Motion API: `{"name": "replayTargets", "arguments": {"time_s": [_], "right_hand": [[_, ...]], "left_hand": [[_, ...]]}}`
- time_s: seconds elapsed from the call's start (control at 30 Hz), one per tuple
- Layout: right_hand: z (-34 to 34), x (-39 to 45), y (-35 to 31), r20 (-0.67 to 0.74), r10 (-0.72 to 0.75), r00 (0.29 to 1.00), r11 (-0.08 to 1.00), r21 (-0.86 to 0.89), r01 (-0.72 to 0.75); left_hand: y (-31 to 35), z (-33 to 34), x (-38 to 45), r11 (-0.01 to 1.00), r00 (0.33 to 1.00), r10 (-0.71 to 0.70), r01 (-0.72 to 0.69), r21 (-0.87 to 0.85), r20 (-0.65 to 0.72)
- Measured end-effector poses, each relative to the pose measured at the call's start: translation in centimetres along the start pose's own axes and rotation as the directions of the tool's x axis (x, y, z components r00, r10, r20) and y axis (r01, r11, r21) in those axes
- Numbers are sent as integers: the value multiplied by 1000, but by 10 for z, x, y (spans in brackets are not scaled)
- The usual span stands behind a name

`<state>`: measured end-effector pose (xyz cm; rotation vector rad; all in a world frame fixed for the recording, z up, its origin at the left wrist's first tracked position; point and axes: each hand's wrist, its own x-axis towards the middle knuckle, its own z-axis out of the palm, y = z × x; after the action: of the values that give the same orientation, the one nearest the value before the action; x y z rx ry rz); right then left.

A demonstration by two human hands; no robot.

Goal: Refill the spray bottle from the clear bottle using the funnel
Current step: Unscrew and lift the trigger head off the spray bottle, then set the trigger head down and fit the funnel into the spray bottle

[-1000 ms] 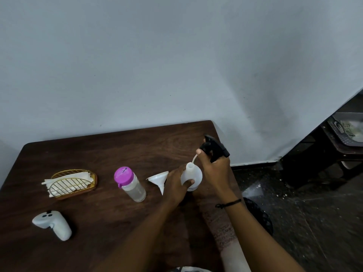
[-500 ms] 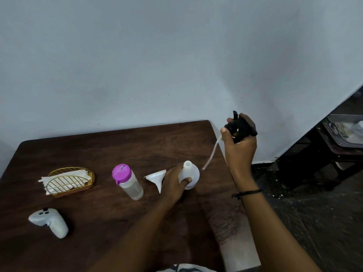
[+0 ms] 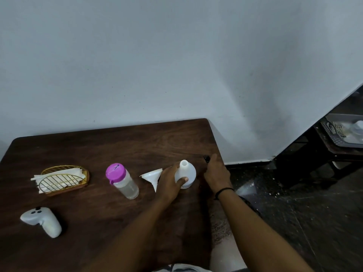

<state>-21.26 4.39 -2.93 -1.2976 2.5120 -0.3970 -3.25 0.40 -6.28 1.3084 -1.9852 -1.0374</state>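
The white spray bottle stands upright on the dark wooden table, its neck uncovered. My left hand grips its left side. The black spray head lies low at the table's right edge, mostly hidden under my right hand, which rests on it. Whether the fingers still grip it I cannot tell. A white funnel lies on its side just left of my left hand. The clear bottle with a purple lid stands further left.
A gold wire holder with white napkins sits at the left. A white controller lies near the front left. The table's right edge drops to a dark floor. A dark stand with a grey tray is at far right.
My right hand, which lifted the black spray head with its tube out of the bottle and raised it, has come down to the table's right edge. The left hand stayed on the bottle.
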Motion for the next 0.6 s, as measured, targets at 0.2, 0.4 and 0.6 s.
{"name": "replayTargets", "arguments": {"time_s": [0.2, 0.4, 0.6], "right_hand": [[22, 9, 4, -23, 18, 1000, 996, -92, -20], [36, 15, 10, -9, 40, 999, 991, -125, -41], [42, 7, 12, 20, 40, 999, 999, -25, -40]], "left_hand": [[-10, 3, 2, 1000, 1000, 20, -20, -10, -7], [-15, 7, 6, 1000, 1000, -4, 4, 16, 6], [-15, 8, 5, 999, 1000, 12, -12, 30, 7]]}}
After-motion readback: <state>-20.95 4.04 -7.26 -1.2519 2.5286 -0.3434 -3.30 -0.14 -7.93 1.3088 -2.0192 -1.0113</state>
